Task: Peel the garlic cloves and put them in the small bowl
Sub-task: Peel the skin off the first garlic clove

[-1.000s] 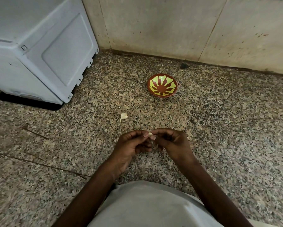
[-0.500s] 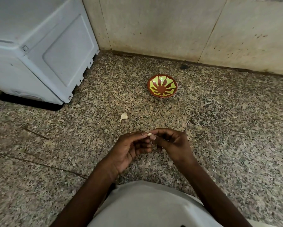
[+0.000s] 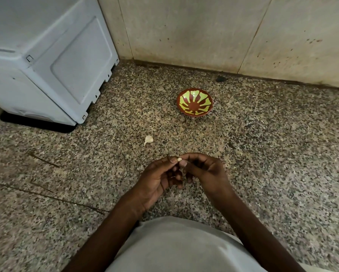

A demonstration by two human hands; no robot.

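Between both hands' curled fingers [image 3: 172,160] sits a pinched garlic clove [image 3: 179,159]

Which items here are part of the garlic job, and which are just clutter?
In the job: garlic clove pinched between left hand and right hand; loose garlic clove on the floor; small bowl.

Lying about: grey appliance; dark speck by the wall.

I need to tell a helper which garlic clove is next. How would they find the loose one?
On the speckled granite floor, look between the grey plastic appliance and the red-and-yellow small bowl. The pale loose garlic clove lies alone there, touched by neither hand.
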